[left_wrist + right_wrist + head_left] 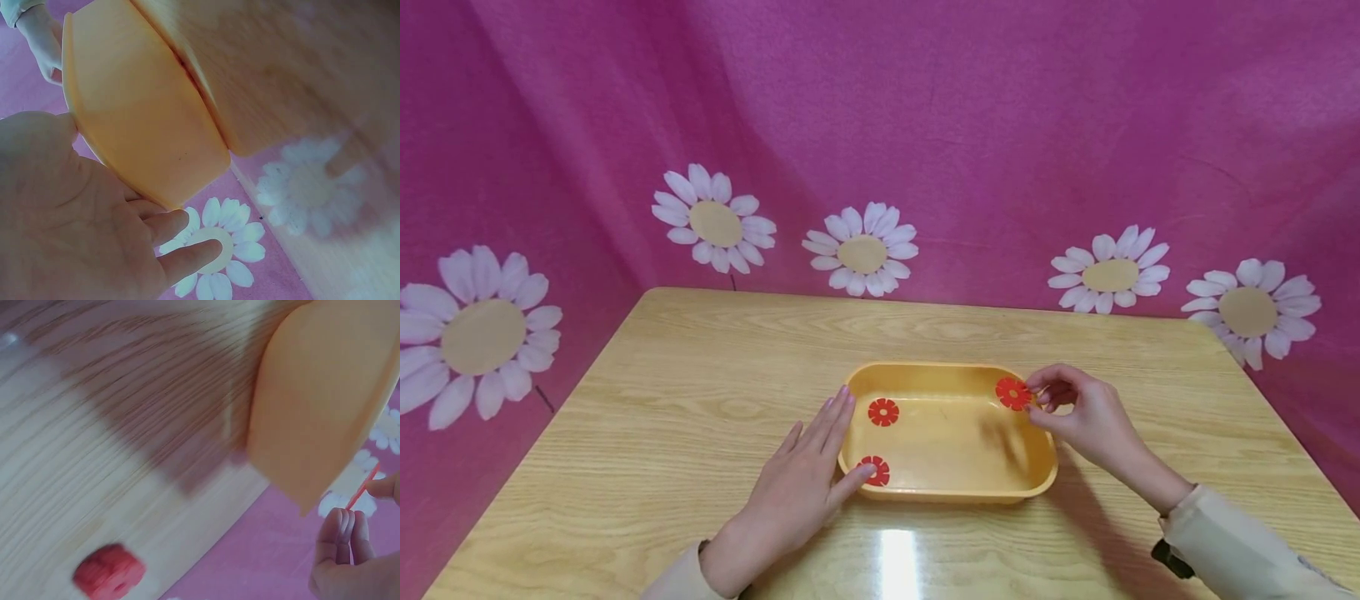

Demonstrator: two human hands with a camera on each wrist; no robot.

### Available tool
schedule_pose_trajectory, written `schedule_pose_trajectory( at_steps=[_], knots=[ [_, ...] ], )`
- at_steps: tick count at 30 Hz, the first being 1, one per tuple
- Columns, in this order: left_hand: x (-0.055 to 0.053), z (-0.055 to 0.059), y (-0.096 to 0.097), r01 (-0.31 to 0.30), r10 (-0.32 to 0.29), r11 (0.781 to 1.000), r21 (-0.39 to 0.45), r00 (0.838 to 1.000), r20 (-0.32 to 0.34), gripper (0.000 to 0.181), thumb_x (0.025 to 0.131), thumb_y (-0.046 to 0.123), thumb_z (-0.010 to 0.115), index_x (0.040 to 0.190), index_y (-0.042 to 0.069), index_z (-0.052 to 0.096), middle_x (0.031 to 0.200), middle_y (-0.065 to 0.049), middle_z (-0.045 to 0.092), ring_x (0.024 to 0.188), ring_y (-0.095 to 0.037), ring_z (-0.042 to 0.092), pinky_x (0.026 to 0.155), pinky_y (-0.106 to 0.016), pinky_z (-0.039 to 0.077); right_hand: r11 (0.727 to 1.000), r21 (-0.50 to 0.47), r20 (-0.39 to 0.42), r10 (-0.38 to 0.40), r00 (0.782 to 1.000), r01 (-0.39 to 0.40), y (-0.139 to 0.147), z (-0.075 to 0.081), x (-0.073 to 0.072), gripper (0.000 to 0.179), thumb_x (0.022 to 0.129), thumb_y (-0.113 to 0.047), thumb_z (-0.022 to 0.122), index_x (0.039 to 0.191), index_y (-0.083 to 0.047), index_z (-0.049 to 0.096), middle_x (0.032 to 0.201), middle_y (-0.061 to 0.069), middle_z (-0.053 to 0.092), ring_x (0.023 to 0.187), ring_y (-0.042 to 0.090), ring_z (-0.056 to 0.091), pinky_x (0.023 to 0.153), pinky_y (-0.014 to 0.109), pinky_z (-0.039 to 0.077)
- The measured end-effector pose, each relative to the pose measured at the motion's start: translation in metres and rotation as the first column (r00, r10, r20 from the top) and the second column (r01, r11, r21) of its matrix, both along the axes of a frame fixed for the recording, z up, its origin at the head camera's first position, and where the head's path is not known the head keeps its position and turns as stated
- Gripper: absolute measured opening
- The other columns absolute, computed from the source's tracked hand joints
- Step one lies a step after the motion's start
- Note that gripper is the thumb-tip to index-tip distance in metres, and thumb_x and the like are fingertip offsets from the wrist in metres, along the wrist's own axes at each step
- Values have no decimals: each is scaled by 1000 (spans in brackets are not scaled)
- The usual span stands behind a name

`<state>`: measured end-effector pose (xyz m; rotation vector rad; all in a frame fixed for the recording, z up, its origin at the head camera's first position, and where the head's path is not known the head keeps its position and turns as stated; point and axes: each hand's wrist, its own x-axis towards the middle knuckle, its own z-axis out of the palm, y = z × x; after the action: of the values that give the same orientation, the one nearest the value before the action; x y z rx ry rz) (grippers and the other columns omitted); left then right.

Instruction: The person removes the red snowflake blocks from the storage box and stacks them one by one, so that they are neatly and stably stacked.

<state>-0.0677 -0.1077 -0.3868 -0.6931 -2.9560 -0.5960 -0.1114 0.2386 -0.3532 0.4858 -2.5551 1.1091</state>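
A shallow yellow plastic basin with rounded corners sits on the table. My right hand pinches a red flower-shaped slotted disc between thumb and fingertips over the basin's far right end. The right wrist view shows that disc edge-on. Two like discs lie in the basin, one toward the far left and one at the near left corner, partly behind my left thumb. My left hand rests along the basin's left rim with fingers extended and the thumb over the rim.
A red clump, blurred, lies on the wooden table in the right wrist view; the head view does not show it. Behind the table hangs a magenta cloth printed with white daisies.
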Motion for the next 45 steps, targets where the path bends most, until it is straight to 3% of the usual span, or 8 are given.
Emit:
schedule_pose_trajectory(
  at_steps=[10,20,29,38,45],
  knots=[
    [-1,0,0,-2,2,1000,-7,1000,8,83,98,57,48,158,10,15,165,0,8,149,-18,11,113,-56,24,986,78,33,-149,988,146,47,-5,5,27,74,5,80,97,1,66,84,9,66,66,2,56,60,10,47],
    [0,0,0,-5,5,1000,1,1000,16,83,98,57,48,158,10,15,165,0,8,149,-19,11,113,-57,23,961,145,62,-247,967,236,93,-17,7,26,78,0,78,100,3,65,84,9,65,66,-2,54,56,10,45],
    [-1,0,0,-4,4,1000,5,1000,6,83,97,56,49,158,10,15,164,0,9,149,-20,13,113,-57,24,950,171,107,-283,953,263,117,-32,15,26,78,-2,79,99,4,66,78,5,65,64,-4,54,56,10,44],
    [0,0,0,-2,2,1000,-1,1000,-1,84,97,56,49,158,9,15,164,-1,9,149,-19,13,113,-57,24,951,173,108,-275,955,254,122,-53,23,25,74,3,80,95,6,65,75,4,64,62,-5,53,54,11,44],
    [0,0,0,-1,1,1000,-6,1000,1,84,98,56,49,158,10,14,164,-1,8,149,-19,11,113,-57,24,948,188,108,-281,954,258,123,-57,25,25,74,4,80,95,6,65,76,6,66,63,-6,53,53,11,44]
  ],
)
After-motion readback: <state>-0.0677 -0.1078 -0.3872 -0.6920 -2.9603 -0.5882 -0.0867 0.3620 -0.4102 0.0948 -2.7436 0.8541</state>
